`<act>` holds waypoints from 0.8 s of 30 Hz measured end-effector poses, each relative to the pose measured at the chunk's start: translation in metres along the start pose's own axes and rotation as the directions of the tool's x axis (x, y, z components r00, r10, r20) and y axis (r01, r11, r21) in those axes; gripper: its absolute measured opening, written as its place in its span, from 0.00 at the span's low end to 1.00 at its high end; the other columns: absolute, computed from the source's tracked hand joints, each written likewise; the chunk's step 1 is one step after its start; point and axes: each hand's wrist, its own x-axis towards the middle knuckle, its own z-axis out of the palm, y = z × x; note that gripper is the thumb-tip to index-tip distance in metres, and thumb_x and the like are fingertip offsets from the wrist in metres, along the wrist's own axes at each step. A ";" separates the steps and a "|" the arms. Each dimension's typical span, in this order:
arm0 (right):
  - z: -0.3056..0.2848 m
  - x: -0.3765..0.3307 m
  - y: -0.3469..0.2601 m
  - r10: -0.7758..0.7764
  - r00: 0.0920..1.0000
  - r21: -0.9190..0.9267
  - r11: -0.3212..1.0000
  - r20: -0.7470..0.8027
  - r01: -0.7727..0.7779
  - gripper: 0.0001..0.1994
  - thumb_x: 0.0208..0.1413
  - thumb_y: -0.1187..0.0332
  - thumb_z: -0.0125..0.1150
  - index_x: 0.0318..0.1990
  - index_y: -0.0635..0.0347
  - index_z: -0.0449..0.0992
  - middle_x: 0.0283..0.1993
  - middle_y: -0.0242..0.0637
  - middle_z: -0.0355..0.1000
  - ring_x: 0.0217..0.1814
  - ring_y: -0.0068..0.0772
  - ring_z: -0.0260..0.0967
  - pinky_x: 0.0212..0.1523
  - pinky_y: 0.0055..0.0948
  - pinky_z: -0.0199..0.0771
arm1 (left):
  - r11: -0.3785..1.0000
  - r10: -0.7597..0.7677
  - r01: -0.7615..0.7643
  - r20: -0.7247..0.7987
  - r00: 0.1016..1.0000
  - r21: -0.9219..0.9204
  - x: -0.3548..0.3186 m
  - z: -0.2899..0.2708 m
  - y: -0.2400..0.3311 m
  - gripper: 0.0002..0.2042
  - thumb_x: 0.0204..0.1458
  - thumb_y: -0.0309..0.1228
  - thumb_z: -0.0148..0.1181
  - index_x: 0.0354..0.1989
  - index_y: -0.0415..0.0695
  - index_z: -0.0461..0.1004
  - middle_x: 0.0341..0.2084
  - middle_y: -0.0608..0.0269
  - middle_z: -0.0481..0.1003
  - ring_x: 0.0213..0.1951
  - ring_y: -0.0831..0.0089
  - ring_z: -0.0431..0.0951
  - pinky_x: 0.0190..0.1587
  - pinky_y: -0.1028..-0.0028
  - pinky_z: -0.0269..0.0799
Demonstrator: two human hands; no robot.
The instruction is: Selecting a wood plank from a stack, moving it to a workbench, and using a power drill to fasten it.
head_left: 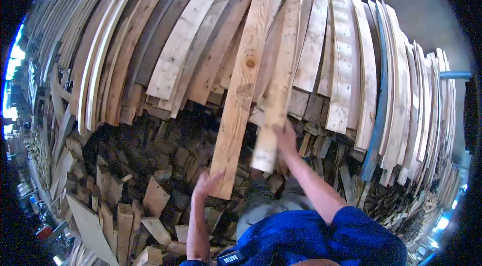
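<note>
Left hand (pixel 208 182) low, right hand (pixel 286 140) higher

"Any way thru?"
"Narrow slot btw the low ends of the knotty board (pixel 236 120) and pale board (pixel 281 72). More room L, under the plank row (pixel 173 67)."
"Obstacles?"
"R hand (pixel 287 141) at the slot's R side, L hand (pixel 206 184) by the knotty board's L edge. Planks block above; loose offcuts (pixel 156 197) jut up lower L."
</note>
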 end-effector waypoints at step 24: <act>-0.179 -0.101 -0.100 -0.007 0.998 -0.042 0.999 0.068 0.010 0.20 0.60 0.61 0.63 0.54 0.65 0.75 0.45 0.36 0.79 0.46 0.27 0.73 0.49 0.30 0.74 | 0.780 -0.003 0.248 0.392 0.920 -0.575 0.003 0.195 -0.080 0.37 0.63 0.60 0.42 0.68 0.40 0.60 0.58 0.58 0.72 0.57 0.66 0.74 0.61 0.64 0.69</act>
